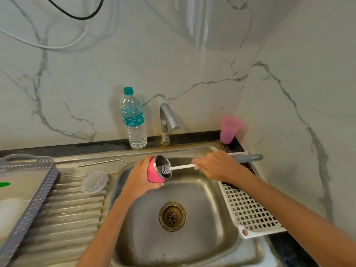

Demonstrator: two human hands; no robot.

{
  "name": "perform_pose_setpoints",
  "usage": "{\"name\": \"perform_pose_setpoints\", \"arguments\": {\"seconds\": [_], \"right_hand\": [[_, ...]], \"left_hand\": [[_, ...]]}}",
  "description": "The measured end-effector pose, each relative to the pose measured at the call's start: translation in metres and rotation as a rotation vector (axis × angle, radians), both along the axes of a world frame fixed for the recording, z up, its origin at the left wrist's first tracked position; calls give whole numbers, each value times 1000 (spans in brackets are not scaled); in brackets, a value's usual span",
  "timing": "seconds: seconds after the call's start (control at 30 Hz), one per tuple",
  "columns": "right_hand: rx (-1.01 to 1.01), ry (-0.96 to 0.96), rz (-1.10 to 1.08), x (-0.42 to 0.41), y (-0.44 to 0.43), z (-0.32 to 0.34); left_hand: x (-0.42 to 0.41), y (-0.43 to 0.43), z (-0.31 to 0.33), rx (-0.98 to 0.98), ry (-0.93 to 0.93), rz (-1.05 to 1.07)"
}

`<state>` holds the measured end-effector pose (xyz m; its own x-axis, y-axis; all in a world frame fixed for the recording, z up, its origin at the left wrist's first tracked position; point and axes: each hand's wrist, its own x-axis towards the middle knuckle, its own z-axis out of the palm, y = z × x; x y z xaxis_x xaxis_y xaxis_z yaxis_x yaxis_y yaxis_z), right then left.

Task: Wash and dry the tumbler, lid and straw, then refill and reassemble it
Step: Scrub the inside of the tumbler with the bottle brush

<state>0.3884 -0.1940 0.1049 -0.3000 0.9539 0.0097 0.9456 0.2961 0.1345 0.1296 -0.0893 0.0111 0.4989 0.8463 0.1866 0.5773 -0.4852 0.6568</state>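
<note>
The left hand (137, 177) wraps round the pink tumbler (152, 172) and holds it on its side over the sink (202, 199), with the open mouth facing the right hand (213, 166). The right hand grips the bottle brush (183, 167) by its handle. The brush runs straight from one hand to the other, in line with the tumbler's own axis, and its bristle head is just inside the rim. The lid (94, 182) and the straw (104, 163) lie on the surface outside the left hand, the nearer hand to both.

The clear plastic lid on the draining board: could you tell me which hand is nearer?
Left. The left hand, holding the pink metal tumbler, is just right of the clear plastic lid; the right hand lies farther right.
</note>
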Motion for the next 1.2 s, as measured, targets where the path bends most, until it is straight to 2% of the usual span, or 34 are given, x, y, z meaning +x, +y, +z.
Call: {"name": "perform_pose_setpoints", "arguments": {"seconds": [0.13, 0.3, 0.5, 0.63, 0.77, 0.87, 1.03, 1.2], "right_hand": [[37, -57, -6, -5, 14, -11], [-71, -79, 92, -30, 6, -25], [-4, -74, -7, -14, 18, -10], [-109, -123, 99, -28, 2, -22], [-51, -108, 63, -22, 15, -12], [-18, -102, 1, -18, 20, -21], [-26, -37, 87, -33, 19, -24], [-16, 37, -52, -14, 24, -37]], "left_hand": [[-2, -1, -5, 52, 125, -41], [-2, 2, -8, 116, 213, -46], [-2, -1, -5, 59, 192, -33], [-6, -2, -3, 133, 266, -56], [-8, -8, -6, 86, 272, -66], [-7, -1, 1, 127, 280, -28], [-1, 3, 6, 152, 317, -28], [-5, 5, 6, 225, 336, -40]]}}
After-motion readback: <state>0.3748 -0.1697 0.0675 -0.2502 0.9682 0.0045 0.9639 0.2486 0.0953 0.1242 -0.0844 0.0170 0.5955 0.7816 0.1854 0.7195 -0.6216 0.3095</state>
